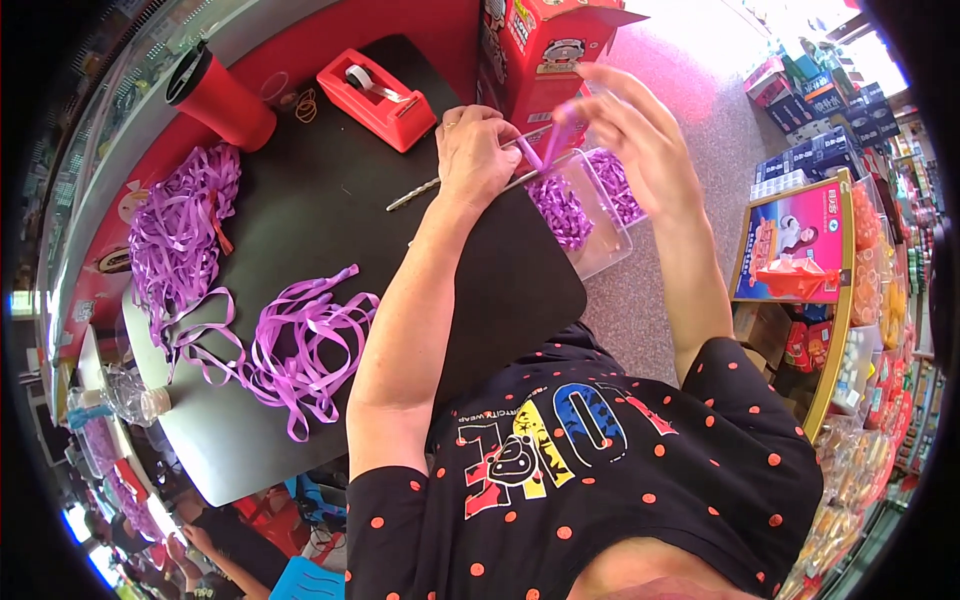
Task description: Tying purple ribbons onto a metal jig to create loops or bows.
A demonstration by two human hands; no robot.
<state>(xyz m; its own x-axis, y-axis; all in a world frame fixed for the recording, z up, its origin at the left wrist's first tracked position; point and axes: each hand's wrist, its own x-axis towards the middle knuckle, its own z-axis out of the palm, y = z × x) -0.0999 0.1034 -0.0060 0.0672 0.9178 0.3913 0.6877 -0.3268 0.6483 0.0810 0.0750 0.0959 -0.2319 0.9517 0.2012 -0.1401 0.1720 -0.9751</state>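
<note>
Purple ribbon (560, 142), a short strip, stands up just right of the left fingertips, in the gap between the two hands and above the near end of a clear tub. Left hand (478, 150): thumb and fingers together, clamped on a thin rod (413, 195); the rod slants out past the wrist side, its far end over the black table (320, 215). Ribbon lies close against the gripped part; whether wound round the rod, cannot tell. Right hand (640, 140): raised, blurred, fingers spread at the ribbon's upper end; pinched on it or loose, cannot tell. Below the hands, the tub (604, 245) beside the table edge, part filled with purple curls (560, 212); more curls just right of it. On the table, left of the left forearm: loose ribbon tangle (310, 345), then a thicker bundle (185, 230). Upper table: red tape dispenser (377, 100), rubber bands (306, 106), red tumbler (222, 100). Red carton (550, 60) behind the hands.
</note>
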